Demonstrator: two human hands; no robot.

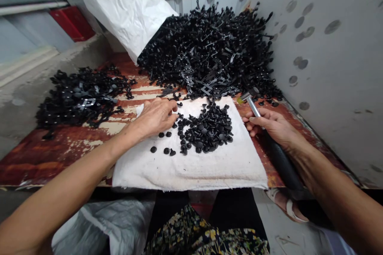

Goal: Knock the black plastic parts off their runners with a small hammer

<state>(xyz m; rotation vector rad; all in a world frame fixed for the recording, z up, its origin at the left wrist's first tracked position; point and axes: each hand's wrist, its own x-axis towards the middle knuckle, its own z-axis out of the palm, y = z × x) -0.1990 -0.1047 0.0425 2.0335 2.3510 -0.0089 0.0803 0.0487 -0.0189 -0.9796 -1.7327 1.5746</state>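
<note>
My left hand (155,117) rests at the left of a folded white cloth (191,171), its curled fingertips beside a loose mound of black plastic rivet-like fasteners (206,129). Whether those fingers hold anything is hidden. Several single fasteners lie apart on the cloth below that hand. My right hand (271,125) is shut around the shaft of a steel hammer (253,107), whose head points up and left, just beyond the cloth's right side. A black handle (281,161) runs down past my wrist.
A large heap of black plastic strips with fasteners (209,48) spills from a white woven sack (122,8). A smaller heap (80,97) lies at left on a rusty, peeling red board (60,157). A dented grey metal wall (323,67) rises at right.
</note>
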